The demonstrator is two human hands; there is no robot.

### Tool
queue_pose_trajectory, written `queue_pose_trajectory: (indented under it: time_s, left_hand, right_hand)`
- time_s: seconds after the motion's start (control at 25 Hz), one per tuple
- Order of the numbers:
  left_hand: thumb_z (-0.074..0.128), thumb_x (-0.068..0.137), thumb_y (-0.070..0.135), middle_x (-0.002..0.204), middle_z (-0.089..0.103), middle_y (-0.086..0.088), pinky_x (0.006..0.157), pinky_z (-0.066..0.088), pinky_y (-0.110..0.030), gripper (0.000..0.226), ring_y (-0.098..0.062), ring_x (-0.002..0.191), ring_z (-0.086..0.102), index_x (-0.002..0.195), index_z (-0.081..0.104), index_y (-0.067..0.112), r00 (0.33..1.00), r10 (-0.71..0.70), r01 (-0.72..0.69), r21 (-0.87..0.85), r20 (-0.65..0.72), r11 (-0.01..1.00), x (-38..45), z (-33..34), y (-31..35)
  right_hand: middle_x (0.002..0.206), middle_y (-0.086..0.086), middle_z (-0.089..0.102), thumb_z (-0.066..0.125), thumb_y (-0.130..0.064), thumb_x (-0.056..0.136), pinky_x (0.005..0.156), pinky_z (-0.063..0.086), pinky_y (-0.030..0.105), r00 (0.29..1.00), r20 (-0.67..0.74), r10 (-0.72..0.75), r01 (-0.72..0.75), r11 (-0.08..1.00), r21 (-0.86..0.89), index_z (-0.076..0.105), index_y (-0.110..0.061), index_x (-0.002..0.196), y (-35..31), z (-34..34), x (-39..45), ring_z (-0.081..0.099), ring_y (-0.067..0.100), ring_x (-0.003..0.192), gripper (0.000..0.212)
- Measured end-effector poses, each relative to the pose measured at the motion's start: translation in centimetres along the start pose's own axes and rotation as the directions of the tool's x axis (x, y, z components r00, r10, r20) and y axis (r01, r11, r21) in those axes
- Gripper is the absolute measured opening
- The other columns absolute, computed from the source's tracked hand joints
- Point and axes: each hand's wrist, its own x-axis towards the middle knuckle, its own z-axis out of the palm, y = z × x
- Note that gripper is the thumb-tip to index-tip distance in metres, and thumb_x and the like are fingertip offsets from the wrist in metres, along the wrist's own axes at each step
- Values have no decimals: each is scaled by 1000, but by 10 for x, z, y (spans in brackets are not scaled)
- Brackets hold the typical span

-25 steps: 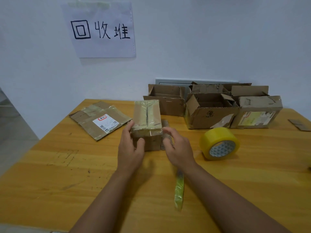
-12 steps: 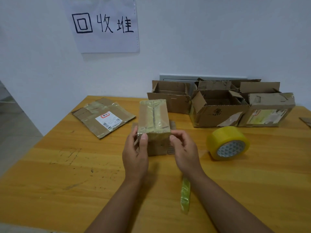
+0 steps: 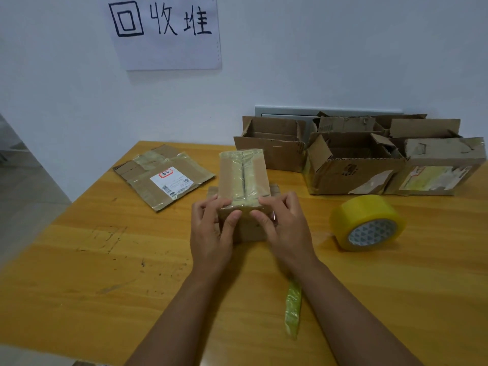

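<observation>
Gripping | both hands | small taped cardboard box | seam up

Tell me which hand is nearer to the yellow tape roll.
Right. The right hand grips the taped box beside the tape roll; the left hand grips the box's other side, farther off.

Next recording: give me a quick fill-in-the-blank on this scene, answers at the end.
1. The left hand and right hand grip a small box sealed with ____.
2. The tape roll right of it is ____.
3. The flattened carton bearing a white label lies ____ of the box.
Answers: tape; yellow; left.
</observation>
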Motion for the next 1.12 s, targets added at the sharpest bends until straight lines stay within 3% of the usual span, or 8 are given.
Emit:
queue_pose_trajectory:
  time_s: [0.08,0.2,0.32,0.44,0.64,0.84,0.96,1.12]
  left_hand:
    - [57,88,48,116,48,3,83,45,-12,32,-12,112,52,110,63,25,1000,-8,8,27,12,1000,2,0,0]
    - [56,92,42,119,50,0,86,46,-15,31,-10,114,52,115,63,24,1000,-7,7,7,14,1000,2,-1,3]
    - [47,100,20,127,53,-4,95,41,-12,31,-6,120,50,130,56,22,998,46,-43,-66,43,997,-2,-8,2]
    - [41,100,10,127,56,-6,104,38,-18,36,-10,123,51,132,56,16,996,73,-70,-64,49,996,-1,-10,-1]
    - [39,99,7,123,57,-7,105,42,-28,35,-13,120,52,124,60,19,999,44,-44,-122,2,992,-3,-6,0]
    - [37,97,5,116,58,-8,99,46,-42,36,-18,116,54,114,63,23,999,8,-14,-133,-51,991,-1,-1,2]
    - [38,95,3,111,59,-9,94,48,-36,37,-14,111,55,112,63,25,996,17,-26,-93,-92,995,0,2,3]
    - [40,96,9,109,58,-6,81,43,-13,36,-1,101,53,117,62,28,992,85,-86,-4,-92,996,-2,3,5]
  right_hand:
    - [97,-4,42,54,-42,93,61,51,28,999,36,8,-7,1000,-24,57,-25,110,-1,2,0,48,11,82,24]
    - [99,-6,42,53,-39,94,65,52,29,999,36,38,-39,999,13,58,-26,114,0,1,-1,49,9,85,24]
    - [102,-5,49,48,-27,99,76,46,17,997,71,27,-37,989,142,58,-27,129,9,-7,-7,51,2,93,32]
    - [104,-1,56,45,-17,101,79,44,14,996,89,29,-44,984,171,53,-23,137,12,-12,-9,52,1,96,38]
    - [110,-4,62,48,-7,99,86,43,12,998,64,-15,6,989,148,57,-14,134,16,-15,-6,55,2,103,36]
    - [102,2,58,47,-13,98,74,44,11,999,-34,-4,7,995,98,62,-13,129,14,-8,-7,54,5,91,34]
    - [101,4,57,45,-13,96,66,47,21,996,-93,7,-3,999,37,62,-11,129,7,-3,-10,53,9,85,36]
    - [101,1,61,44,-15,97,63,47,25,996,-23,-91,88,988,-126,56,-11,134,1,-4,-8,55,13,83,39]
